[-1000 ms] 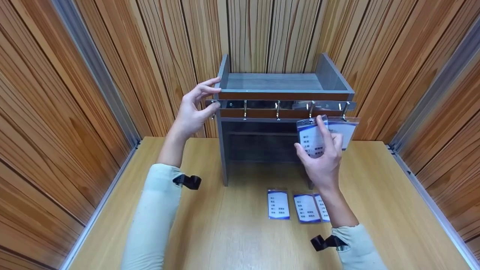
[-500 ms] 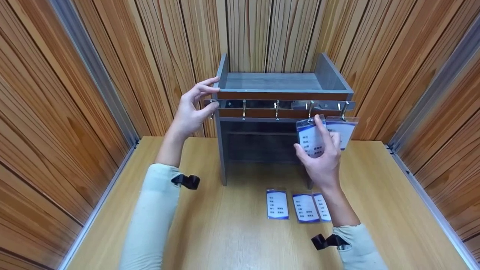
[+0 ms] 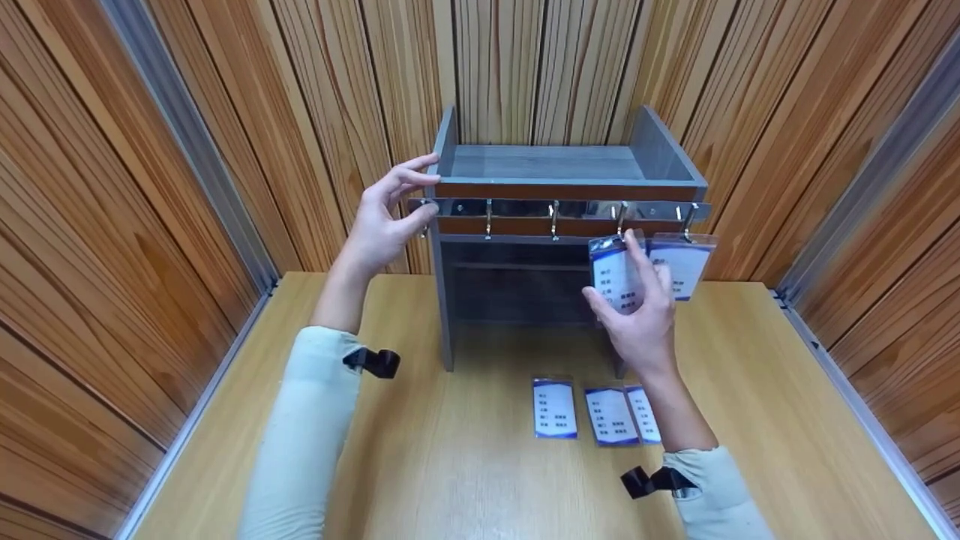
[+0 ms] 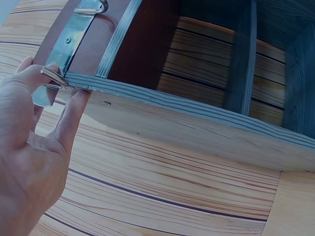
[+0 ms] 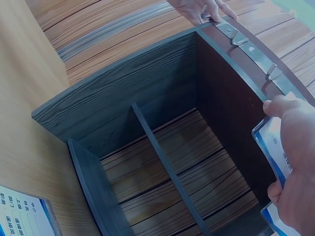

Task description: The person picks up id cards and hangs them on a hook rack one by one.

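Observation:
My right hand (image 3: 645, 315) holds a clear-sleeved ID badge (image 3: 616, 274) with a blue-and-white card. The badge's top edge is at the lower end of the fourth hook (image 3: 622, 219); whether the hook passes through its slot is hidden by my fingers. A second badge (image 3: 688, 262) hangs from the rightmost hook (image 3: 690, 221). My left hand (image 3: 386, 225) grips the left end of the grey shelf (image 3: 448, 315), fingers on its side panel and thumb by the end of the metal hook rail (image 3: 525, 209). In the left wrist view the thumb is beside the end hook (image 4: 54, 77).
On the wooden table (image 3: 465, 472) below the shelf lie a single badge (image 3: 555, 409) and, to its right, one badge (image 3: 611, 416) beside another badge (image 3: 645, 414), partly behind my right forearm. Wood-panelled walls (image 3: 547, 67) enclose the table at the back and sides.
My right hand has shifted slightly left with the badge, showing more of the badge hanging on the rightmost hook. My left hand keeps its place on the shelf.

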`<state>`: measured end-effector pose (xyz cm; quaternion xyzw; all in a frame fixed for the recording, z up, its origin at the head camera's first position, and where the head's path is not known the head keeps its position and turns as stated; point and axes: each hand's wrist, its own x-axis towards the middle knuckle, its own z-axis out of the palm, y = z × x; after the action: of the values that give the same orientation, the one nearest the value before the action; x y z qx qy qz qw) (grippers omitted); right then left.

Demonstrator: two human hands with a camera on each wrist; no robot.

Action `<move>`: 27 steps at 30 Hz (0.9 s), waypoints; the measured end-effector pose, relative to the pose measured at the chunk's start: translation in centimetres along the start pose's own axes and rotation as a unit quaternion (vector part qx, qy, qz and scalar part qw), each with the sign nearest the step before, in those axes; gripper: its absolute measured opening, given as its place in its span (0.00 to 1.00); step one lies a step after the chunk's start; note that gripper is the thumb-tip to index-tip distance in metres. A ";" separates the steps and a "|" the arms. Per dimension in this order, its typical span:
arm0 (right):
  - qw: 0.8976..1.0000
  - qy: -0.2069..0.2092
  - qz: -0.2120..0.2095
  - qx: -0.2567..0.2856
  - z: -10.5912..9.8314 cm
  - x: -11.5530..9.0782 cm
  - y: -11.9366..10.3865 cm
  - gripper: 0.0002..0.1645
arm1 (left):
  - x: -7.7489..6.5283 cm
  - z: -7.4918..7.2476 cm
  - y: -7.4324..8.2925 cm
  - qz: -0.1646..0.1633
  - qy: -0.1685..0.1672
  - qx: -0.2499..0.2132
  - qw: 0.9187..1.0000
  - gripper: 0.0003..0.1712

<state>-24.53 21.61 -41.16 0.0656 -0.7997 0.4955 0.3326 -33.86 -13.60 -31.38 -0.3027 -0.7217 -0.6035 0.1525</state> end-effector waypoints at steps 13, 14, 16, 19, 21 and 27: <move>0.999 0.034 0.018 -0.025 1.4 0.3 -0.3 0.55 | 0.0 0.0 0.3 0.000 0.002 0.008 1.000 0.16; 0.999 0.035 0.018 -0.023 1.4 0.2 -0.3 0.55 | 0.1 0.0 0.3 0.000 0.002 0.009 1.000 0.16; 0.999 0.037 0.015 -0.020 1.5 0.2 -0.3 0.54 | 0.1 0.0 0.3 0.000 0.003 0.009 1.000 0.16; 0.999 0.045 0.007 -0.013 1.6 0.0 -0.1 0.54 | 0.1 0.0 0.3 0.002 0.002 0.008 1.000 0.16; 0.999 0.052 0.000 -0.005 1.7 -0.1 0.1 0.54 | 0.1 0.0 0.2 0.002 0.000 0.004 1.000 0.16; 0.997 0.068 -0.023 0.005 1.8 -0.8 0.7 0.52 | 0.0 0.0 0.1 0.001 0.000 -0.004 1.000 0.15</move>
<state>-25.02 20.30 -42.71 0.0513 -0.7709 0.4953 0.3973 -33.77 -13.55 -31.30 -0.3040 -0.7192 -0.6059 0.1525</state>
